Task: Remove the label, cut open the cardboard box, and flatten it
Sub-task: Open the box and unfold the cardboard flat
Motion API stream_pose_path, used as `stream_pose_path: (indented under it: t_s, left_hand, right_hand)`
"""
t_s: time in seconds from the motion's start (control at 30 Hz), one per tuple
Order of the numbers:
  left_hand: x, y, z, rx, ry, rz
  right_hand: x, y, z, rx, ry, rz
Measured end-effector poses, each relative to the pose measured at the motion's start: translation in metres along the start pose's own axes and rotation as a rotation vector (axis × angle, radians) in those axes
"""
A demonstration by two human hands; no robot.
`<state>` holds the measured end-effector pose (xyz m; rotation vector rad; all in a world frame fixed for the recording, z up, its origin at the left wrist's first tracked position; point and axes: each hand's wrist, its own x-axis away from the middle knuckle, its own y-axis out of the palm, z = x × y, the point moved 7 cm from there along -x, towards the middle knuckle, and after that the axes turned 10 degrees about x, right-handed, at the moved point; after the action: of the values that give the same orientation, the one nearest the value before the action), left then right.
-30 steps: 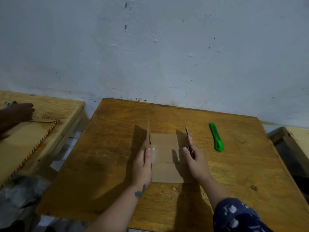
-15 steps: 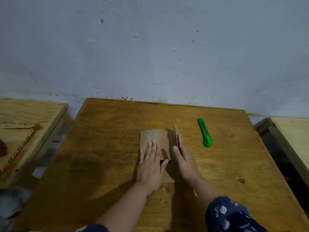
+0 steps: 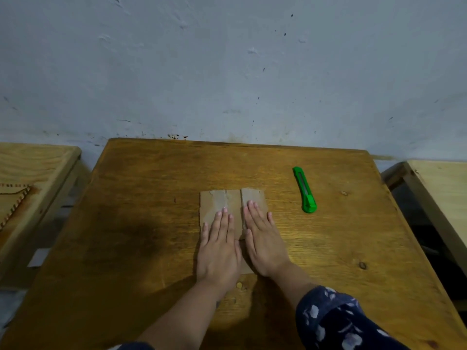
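The brown cardboard box (image 3: 222, 200) lies flat on the wooden table (image 3: 141, 223), its two flaps folded inward and meeting along a middle seam. My left hand (image 3: 219, 248) rests palm down on the left flap, fingers together and stretched out. My right hand (image 3: 262, 238) lies palm down on the right flap, beside the left hand. Both hands cover the near half of the cardboard. A green utility knife (image 3: 304, 189) lies on the table to the right of the box, apart from my right hand. No label is visible.
A pale wall rises just behind the table's far edge. A second wooden table (image 3: 38, 168) stands at the left with a stitched brown sheet (image 3: 12, 200) on it. Another light wooden table (image 3: 439, 188) stands at the right, across a dark gap.
The upright side flaps were pushed down. First the left flap went flat under my left hand, then the right flap under my right hand. The camera view shifted slightly.
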<state>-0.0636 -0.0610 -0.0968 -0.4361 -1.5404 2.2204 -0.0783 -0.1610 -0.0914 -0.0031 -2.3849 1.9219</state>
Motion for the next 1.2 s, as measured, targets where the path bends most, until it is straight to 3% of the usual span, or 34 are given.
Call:
stream_pose_path:
  t_s: [0.43, 0.57, 0.67, 0.77, 0.9, 1.03, 1.2]
  left_hand:
    - [0.000, 0.001, 0.000, 0.009, -0.010, -0.046]
    - [0.000, -0.006, -0.002, 0.133, -0.004, -0.040]
    - [0.000, -0.017, -0.007, 0.310, -0.043, 0.013]
    - [0.006, -0.019, -0.018, 0.317, -0.141, 0.053]
    - [0.023, -0.016, -0.030, 0.375, -0.310, 0.031]
    - [0.039, -0.022, -0.031, 0.446, -0.281, -0.001]
    - [0.055, -0.046, -0.018, 0.823, -0.380, 0.082]
  right_hand:
    - [-0.002, 0.000, -0.001, 0.066, 0.010, -0.004]
    - [-0.001, -0.003, 0.001, -0.009, 0.044, 0.042]
    - [0.005, -0.005, 0.005, 0.039, 0.165, 0.060]
    - [0.016, 0.000, 0.014, 0.068, 0.376, -0.016]
    - [0.033, -0.002, 0.003, -0.019, 0.435, 0.003]
    - [0.058, -0.005, -0.012, -0.208, 0.494, 0.095]
    - [0.098, -0.034, -0.022, -0.474, 0.505, 0.327]
